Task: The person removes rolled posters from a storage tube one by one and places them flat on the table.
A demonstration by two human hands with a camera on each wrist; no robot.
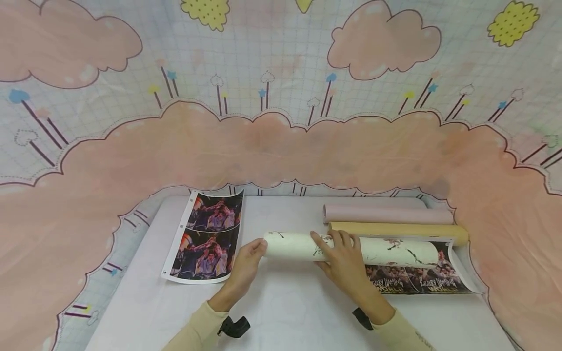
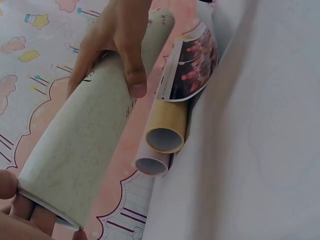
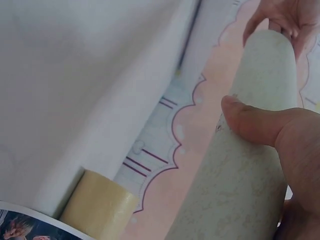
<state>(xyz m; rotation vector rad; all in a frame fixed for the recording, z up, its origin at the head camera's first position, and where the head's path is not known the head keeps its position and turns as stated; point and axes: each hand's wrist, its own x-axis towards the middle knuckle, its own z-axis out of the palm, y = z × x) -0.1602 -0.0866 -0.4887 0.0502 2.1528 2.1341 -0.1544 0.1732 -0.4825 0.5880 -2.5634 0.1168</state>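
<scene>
A pale green paper roll (image 1: 290, 246) with a dark branch-and-blossom print lies level across both hands above the white table. At its left end my left hand (image 1: 246, 261) pinches the rim; in the left wrist view some of its fingers (image 2: 37, 216) reach inside the hollow end, with the thumb outside. My right hand (image 1: 344, 258) grips the roll around its middle from above, fingers over the far side and thumb on the near side. In the right wrist view that thumb (image 3: 255, 122) presses along the printed surface.
Photo sheets lie on the table (image 1: 285, 312): a two-picture sheet (image 1: 210, 239) at left, and a curled dark poster (image 1: 421, 282) partly under the held roll at right. Behind are a yellow roll (image 1: 395, 228) and a pink roll (image 1: 386, 213). A patterned cloth (image 1: 281, 151) hangs behind.
</scene>
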